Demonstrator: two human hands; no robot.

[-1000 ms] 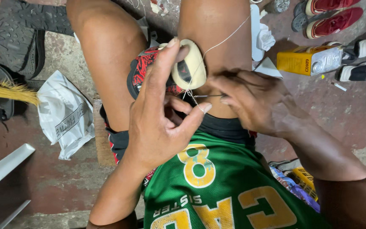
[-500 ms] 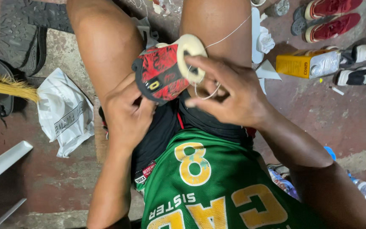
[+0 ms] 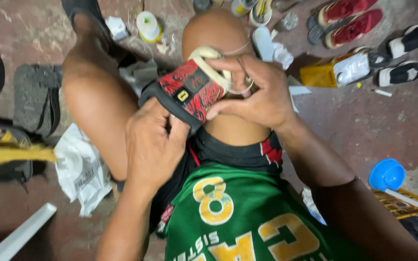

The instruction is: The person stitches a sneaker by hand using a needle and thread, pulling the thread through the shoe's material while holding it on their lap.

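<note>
Both hands grip the red-and-black shoe [image 3: 192, 92], the left hand [image 3: 153, 145] at its heel and the right hand [image 3: 252, 92] on its pale sole, which looks light and bendable.

— How do the hands sit?

— The left hand [image 3: 151, 145] is low over the lap, back up, its fingers [image 3: 177, 126] curled in a pinch at the near edge of what it holds. The right hand [image 3: 255, 94] is higher, just beyond it.

— And the right one's grip?

— Closed too, thumb under, fingers [image 3: 228, 63] bent over the top (both forearms angle in from below).
</note>
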